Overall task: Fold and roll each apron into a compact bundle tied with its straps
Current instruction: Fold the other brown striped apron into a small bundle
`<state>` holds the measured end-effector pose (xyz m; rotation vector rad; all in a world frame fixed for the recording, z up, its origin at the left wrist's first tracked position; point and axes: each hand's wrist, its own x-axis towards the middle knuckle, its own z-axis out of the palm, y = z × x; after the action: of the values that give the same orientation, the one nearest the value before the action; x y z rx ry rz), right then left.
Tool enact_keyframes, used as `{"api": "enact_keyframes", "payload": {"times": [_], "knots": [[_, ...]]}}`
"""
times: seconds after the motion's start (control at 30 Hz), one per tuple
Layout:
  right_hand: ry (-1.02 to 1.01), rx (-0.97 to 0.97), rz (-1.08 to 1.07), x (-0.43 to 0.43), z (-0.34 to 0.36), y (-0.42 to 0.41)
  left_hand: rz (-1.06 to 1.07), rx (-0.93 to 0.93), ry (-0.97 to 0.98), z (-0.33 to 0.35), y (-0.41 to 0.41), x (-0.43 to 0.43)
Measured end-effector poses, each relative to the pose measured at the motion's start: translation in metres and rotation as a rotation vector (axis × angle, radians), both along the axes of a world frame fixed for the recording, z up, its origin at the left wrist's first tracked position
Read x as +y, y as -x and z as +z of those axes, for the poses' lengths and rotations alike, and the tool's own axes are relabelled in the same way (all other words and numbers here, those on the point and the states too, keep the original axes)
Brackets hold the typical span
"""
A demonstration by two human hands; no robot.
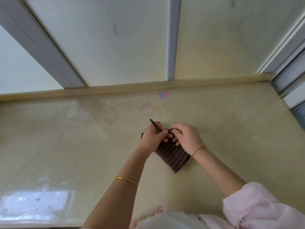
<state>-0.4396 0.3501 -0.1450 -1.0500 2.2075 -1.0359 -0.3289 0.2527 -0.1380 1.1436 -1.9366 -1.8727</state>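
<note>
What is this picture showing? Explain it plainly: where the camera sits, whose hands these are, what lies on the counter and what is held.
There is no machine here. A person works with bare hands, and the single picture comes from a camera worn on the head, looking forward and down. The left hand, on the arm with the gold bangle, and the right hand, with a thin bracelet, meet over a dark striped apron. It is already folded into a small bundle on the pale counter. The left fingers grip a dark strap, whose end sticks out beyond them. The right fingers pinch the strap close by, on top of the bundle.
</note>
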Motion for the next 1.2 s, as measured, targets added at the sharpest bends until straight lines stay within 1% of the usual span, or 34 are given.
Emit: {"api": "enact_keyframes", "payload": {"times": [0.13,0.2,0.27,0.33,0.4,0.43,0.5,0.53,0.6,0.67,0.73,0.8,0.87,0.93,0.97,1.03,1.1,1.2], "knots": [[0.134,0.407,0.079,0.012,-0.013,-0.009,-0.061,-0.017,-0.121,0.005,-0.001,-0.012],[0.172,0.488,0.122,0.016,-0.014,-0.011,-0.058,-0.016,-0.156,0.005,-0.002,-0.014],[0.167,0.492,0.183,0.018,-0.013,-0.011,-0.028,-0.006,-0.183,0.006,-0.002,-0.012],[0.108,0.413,0.238,0.019,-0.009,-0.008,-0.024,-0.003,-0.159,0.006,-0.001,-0.008],[0.045,0.236,0.236,0.017,-0.003,-0.004,-0.079,-0.011,-0.023,0.007,0.001,-0.004],[0.013,0.119,0.217,0.015,0.002,-0.002,-0.120,-0.031,0.104,0.008,0.001,-0.002],[-0.016,-0.092,0.146,0.007,0.008,0.001,-0.185,-0.096,0.422,0.006,0.001,0.002],[-0.031,-0.163,0.114,0.003,0.009,0.003,-0.189,-0.125,0.567,0.004,0.000,0.003],[-0.084,-0.236,0.117,-0.005,0.008,0.006,-0.164,-0.130,0.728,0.001,-0.002,0.007],[-0.133,-0.278,0.231,-0.009,0.005,0.007,-0.160,-0.091,0.811,-0.004,-0.005,0.012],[-0.146,-0.380,0.294,-0.012,0.000,0.006,-0.139,-0.048,0.829,-0.011,-0.010,0.015],[-0.141,-0.502,0.272,-0.014,-0.002,0.005,-0.075,-0.013,0.795,-0.016,-0.016,0.012],[-0.127,-0.538,0.250,-0.014,-0.003,0.005,-0.044,-0.002,0.819,-0.017,-0.019,0.007],[-0.131,-0.453,0.251,-0.014,-0.004,0.005,-0.057,-0.028,0.897,-0.016,-0.021,0.001],[-0.144,-0.374,0.264,-0.014,-0.003,0.005,-0.070,-0.044,0.897,-0.014,-0.023,-0.002],[-0.170,-0.190,0.296,-0.013,0.000,0.006,-0.094,-0.074,0.832,-0.008,-0.026,-0.006],[-0.176,-0.032,0.302,-0.013,0.003,0.006,-0.128,-0.155,0.771,-0.003,-0.030,-0.008],[-0.219,0.055,0.303,-0.009,0.003,0.010,-0.268,-0.361,0.617,0.003,-0.038,-0.016]]}}
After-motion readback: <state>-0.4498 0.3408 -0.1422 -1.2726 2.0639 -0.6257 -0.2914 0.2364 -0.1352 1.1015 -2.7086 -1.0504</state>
